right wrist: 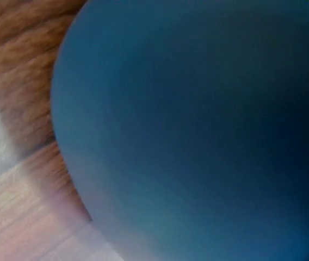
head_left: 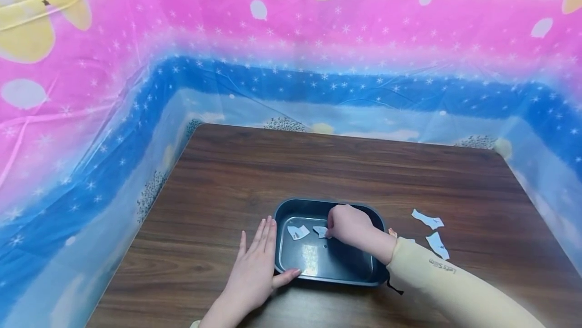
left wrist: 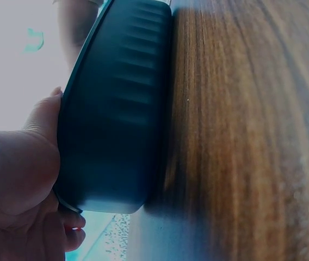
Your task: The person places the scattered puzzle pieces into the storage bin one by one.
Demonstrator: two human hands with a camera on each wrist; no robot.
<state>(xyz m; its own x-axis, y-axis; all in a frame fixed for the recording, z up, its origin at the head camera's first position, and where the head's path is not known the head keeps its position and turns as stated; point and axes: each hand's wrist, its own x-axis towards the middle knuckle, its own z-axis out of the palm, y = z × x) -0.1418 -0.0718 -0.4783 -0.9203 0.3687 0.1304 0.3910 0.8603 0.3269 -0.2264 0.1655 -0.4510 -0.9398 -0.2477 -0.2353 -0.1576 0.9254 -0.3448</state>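
A dark rectangular plastic basin (head_left: pixel 334 281) stands on the wooden table. My left hand (head_left: pixel 254 267) rests against its left end with straight fingers, the thumb lying over the near rim; the left wrist view shows the thumb at the rim of the basin's ribbed wall (left wrist: pixel 116 109). Inside, one torn piece of white paper (head_left: pixel 298 232) lies on the basin floor. My right hand (head_left: pixel 350 227) reaches into the basin with curled fingers and pinches a second torn paper piece (head_left: pixel 320 231) near the floor. In the right wrist view the basin's wall (right wrist: pixel 187 136) fills most of the picture, and that hand is hidden.
Two torn paper pieces (head_left: pixel 428 219) lie on the table right of the basin, and more scraps show partly behind the right forearm. A dark cord (head_left: pixel 394 288) sticks out by the basin's near right corner. Printed cloth (head_left: pixel 295 85) surrounds the wooden table (head_left: pixel 218 181).
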